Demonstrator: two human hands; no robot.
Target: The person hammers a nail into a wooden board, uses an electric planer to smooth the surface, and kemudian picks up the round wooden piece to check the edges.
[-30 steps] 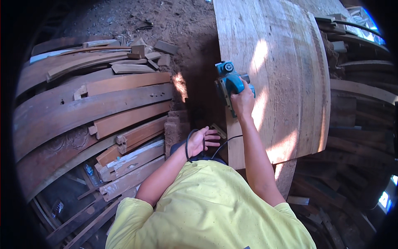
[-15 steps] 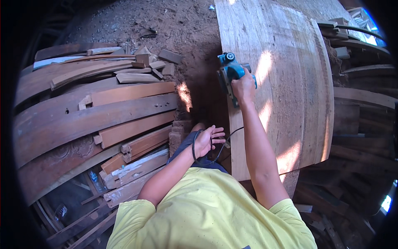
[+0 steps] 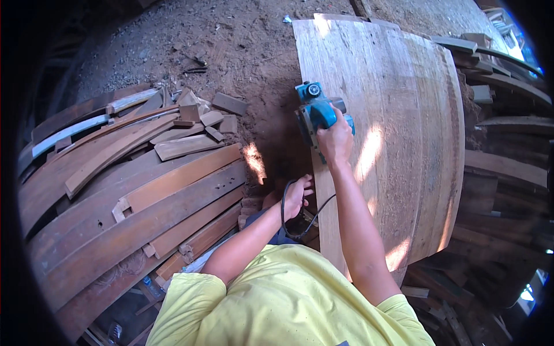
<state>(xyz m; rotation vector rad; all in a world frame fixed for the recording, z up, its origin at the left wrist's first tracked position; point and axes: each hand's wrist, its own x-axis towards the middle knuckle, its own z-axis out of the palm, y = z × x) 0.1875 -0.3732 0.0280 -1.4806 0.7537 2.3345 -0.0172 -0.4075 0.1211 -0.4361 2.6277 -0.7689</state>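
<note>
My right hand (image 3: 336, 140) is closed round the handle of a blue electric planer (image 3: 311, 111). The planer rests on the left edge of a wide wooden board (image 3: 404, 132), part of it jutting out past that edge. Lower down, my left hand (image 3: 296, 195) is beside the same edge with its fingers loosely stretched; whether they touch the wood I cannot tell. A black power cord (image 3: 283, 214) loops about my left wrist and runs under my right forearm toward the board.
Long timbers (image 3: 150, 205) lie stacked at the left, with short wood offcuts (image 3: 210, 118) at their far end. Gritty earth ground (image 3: 248, 52) stretches beyond. More curved planks (image 3: 508, 164) are piled to the right of the board. Shavings dot the board's surface.
The view has shifted, bringing the board's far end into sight. My left hand has moved forward and right, closer to the board's edge. My right hand keeps its grip on the planer.
</note>
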